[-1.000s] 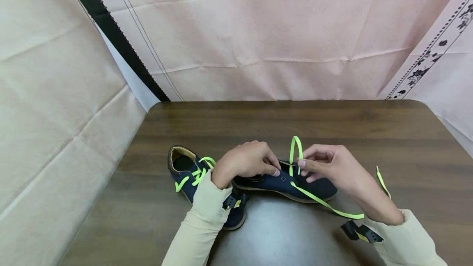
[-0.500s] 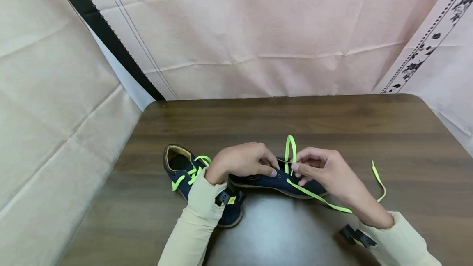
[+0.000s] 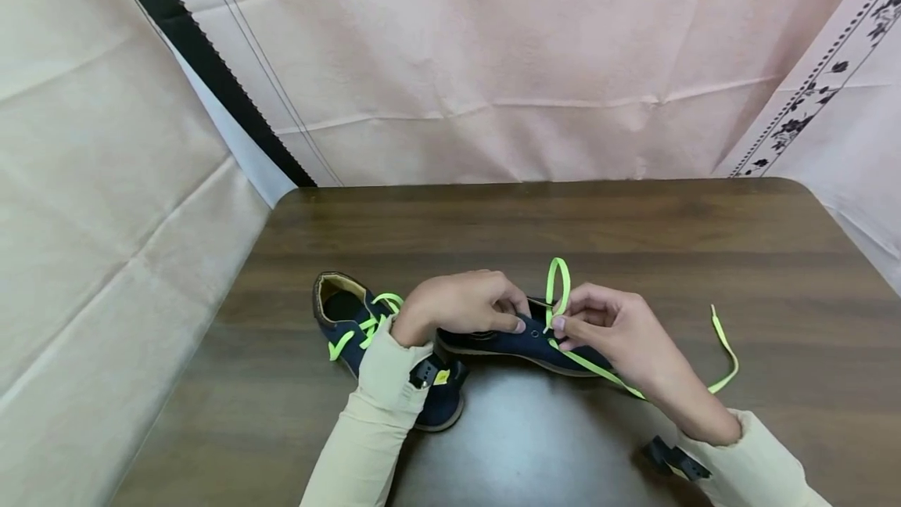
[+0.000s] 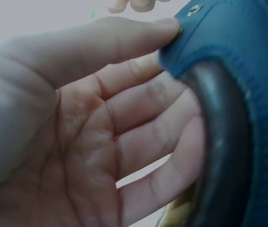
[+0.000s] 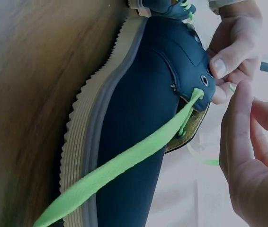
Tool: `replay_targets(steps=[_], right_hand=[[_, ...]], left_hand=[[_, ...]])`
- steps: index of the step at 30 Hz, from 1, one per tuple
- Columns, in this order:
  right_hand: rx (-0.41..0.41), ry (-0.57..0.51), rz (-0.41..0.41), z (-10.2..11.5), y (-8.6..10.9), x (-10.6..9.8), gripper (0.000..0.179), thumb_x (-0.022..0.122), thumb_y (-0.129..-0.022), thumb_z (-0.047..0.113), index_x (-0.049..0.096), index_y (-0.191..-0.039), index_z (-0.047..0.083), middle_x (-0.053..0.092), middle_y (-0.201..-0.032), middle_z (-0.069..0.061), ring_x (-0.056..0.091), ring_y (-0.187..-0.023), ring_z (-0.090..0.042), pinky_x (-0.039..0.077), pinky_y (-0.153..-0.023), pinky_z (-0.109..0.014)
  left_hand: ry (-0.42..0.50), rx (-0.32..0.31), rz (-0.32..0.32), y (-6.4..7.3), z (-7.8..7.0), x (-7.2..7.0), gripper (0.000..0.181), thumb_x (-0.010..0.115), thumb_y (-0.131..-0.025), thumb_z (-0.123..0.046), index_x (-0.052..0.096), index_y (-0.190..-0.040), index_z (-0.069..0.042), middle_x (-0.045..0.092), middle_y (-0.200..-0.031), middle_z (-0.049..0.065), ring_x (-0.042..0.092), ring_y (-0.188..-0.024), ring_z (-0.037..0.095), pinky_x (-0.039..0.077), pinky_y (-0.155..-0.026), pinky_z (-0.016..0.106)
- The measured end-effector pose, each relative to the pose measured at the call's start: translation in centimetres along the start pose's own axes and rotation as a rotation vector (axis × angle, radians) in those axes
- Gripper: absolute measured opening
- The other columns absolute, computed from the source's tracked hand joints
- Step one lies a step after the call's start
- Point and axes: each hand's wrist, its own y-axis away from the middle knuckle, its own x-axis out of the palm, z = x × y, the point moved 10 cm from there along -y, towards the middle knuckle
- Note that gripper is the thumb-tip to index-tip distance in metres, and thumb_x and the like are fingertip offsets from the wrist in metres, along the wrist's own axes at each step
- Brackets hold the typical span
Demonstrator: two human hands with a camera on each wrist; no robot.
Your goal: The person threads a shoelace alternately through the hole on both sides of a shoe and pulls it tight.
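At the left a laced navy shoe point(image 3: 338, 327) lies on the table point(image 3: 563, 225), partly under the left sleeve point(image 3: 394, 390); a careless shift of that forearm could knock it into its neighbour. Next comes the left hand point(image 3: 468, 303), its thumb and fingers pinching the flap of the second shoe point(image 3: 507, 346), thumb outside and fingertips inside the opening. The shoe rests on its sole, toe to the right, and if this pinch slackens, the flap could fold away and the bare eyelet point(image 5: 204, 79) move out of line. Farther right, a loop of green lace point(image 3: 558, 264) stands above the shoe; being flat and soft, it could twist or catch on itself if pulled unevenly. The right hand point(image 3: 612, 327) seems to pinch the lace between thumb and fingertip; too hard a tug could turn the shoe. The loose end passes close to the right wrist, where it might snag
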Motion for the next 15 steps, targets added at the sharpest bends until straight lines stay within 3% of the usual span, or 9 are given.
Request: replay_targets(steps=[7, 11, 15], right_hand=[[-0.021, 0.161, -0.071, 0.2, 0.5, -0.2, 0.007, 0.077, -0.096, 0.004, 0.073, -0.101, 0.001, 0.077, -0.092, -0.01, 0.077, -0.076, -0.017, 0.062, -0.073, -0.031], [-0.084, 0.288, -0.134, 0.7, 0.9, -0.3, 0.007, 0.08, -0.093, 0.004, 0.075, -0.096, 0.007, 0.075, -0.083, -0.001, 0.072, -0.07, -0.01, 0.057, -0.067, -0.025], [-0.157, 0.348, -0.193, 1.1, 1.4, 0.0, 0.012, 0.083, -0.09, 0.002, 0.074, -0.092, 0.011, 0.072, -0.077, 0.004, 0.069, -0.067, -0.008, 0.053, -0.061, -0.022]], left_hand=[[0.004, -0.037, -0.051, 0.4, 0.4, -0.8, 0.01, 0.07, -0.104, -0.016, 0.08, -0.106, -0.015, 0.073, -0.088, -0.009, 0.062, -0.074, 0.006, 0.051, -0.073, 0.024], [-0.007, -0.027, -0.065, 0.4, 0.3, -1.0, 0.01, 0.072, -0.103, -0.017, 0.081, -0.106, -0.015, 0.073, -0.087, -0.01, 0.062, -0.074, 0.005, 0.051, -0.073, 0.024], [-0.002, -0.031, -0.071, 0.5, 0.4, -1.1, 0.011, 0.072, -0.102, -0.017, 0.082, -0.107, -0.015, 0.074, -0.088, -0.01, 0.064, -0.074, 0.004, 0.051, -0.073, 0.024]])
